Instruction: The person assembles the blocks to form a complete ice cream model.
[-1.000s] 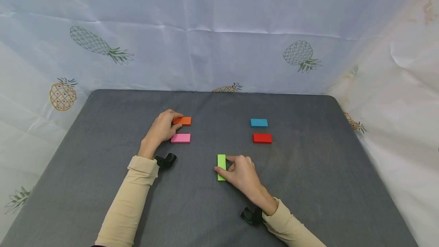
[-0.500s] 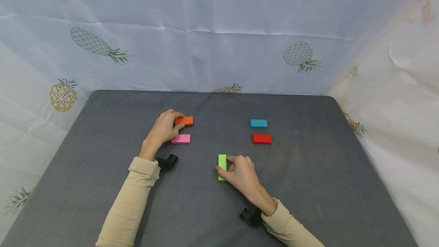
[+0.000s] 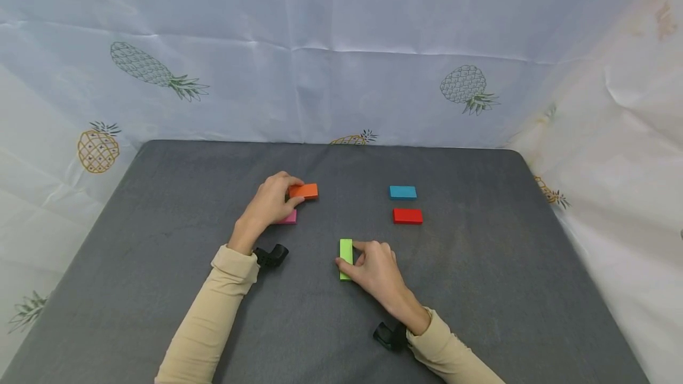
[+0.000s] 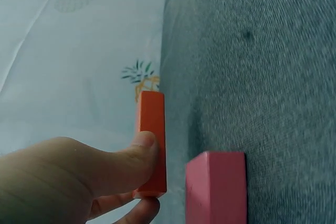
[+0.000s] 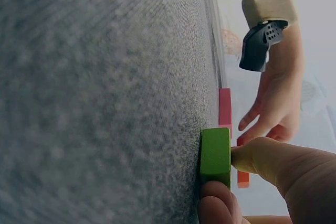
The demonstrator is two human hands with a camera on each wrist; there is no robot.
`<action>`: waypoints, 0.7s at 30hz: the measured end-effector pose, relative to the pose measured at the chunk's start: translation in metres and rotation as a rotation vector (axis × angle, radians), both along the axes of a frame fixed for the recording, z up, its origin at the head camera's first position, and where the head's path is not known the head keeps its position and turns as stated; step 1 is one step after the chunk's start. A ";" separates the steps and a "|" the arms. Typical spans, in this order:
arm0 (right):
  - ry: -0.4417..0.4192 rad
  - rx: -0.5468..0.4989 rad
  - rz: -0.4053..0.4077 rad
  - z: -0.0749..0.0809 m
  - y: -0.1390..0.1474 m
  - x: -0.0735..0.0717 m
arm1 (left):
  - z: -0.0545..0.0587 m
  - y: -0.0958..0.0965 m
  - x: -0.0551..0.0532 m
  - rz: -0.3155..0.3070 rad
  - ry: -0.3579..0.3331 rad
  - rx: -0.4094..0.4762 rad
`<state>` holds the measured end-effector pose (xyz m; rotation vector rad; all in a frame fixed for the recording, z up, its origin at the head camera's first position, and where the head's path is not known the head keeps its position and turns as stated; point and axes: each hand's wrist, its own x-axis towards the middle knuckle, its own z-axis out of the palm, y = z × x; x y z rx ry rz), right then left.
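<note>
Worktop point(image 3: 320, 325): grey fabric face looks grippy; could catch the green block point(image 5: 215, 153) and skew it if dragged. Green block = landmark, sides as the person sees them.
Left hand point(image 3: 272, 197): beyond and left of green block, thumb and fingers pinching the orange block point(image 4: 152, 108) by its left end. Main risk, my read: end-only grip, so orange could tip or slip out. Next: dipping the hand could knock the pink block point(image 3: 290, 218).
Right hand point(image 3: 379, 268): right of green block, thumb and fingers pinching it. Wrist twist could turn it.
Orange block: beyond and left of green block; free end juts right of left hand, looks raised off worktop.
Red block point(image 3: 408, 216): beyond and right of green block, clear of both hands.
Pink block: beyond and left of green block, less far out than orange, partly covered by left hand in head view; left wrist view shows thumb apart from it.
Blue block point(image 3: 402, 192): beyond red, same side of green block; low risk.
</note>
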<state>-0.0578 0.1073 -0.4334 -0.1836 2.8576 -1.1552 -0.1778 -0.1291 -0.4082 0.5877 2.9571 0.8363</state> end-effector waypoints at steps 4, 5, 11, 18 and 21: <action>0.008 0.012 0.000 0.001 0.001 0.000 | 0.002 0.004 0.002 -0.016 0.012 0.010; 0.006 0.014 -0.001 0.001 0.001 0.000 | 0.002 0.006 0.002 -0.020 0.012 0.011; -0.010 0.019 -0.006 0.002 0.000 -0.001 | 0.002 0.013 0.006 -0.054 0.013 0.014; -0.006 0.024 -0.009 0.002 -0.001 -0.002 | 0.004 0.024 0.009 -0.093 0.045 0.009; -0.005 0.026 -0.010 0.002 -0.001 -0.002 | 0.005 0.030 0.012 -0.111 0.044 0.013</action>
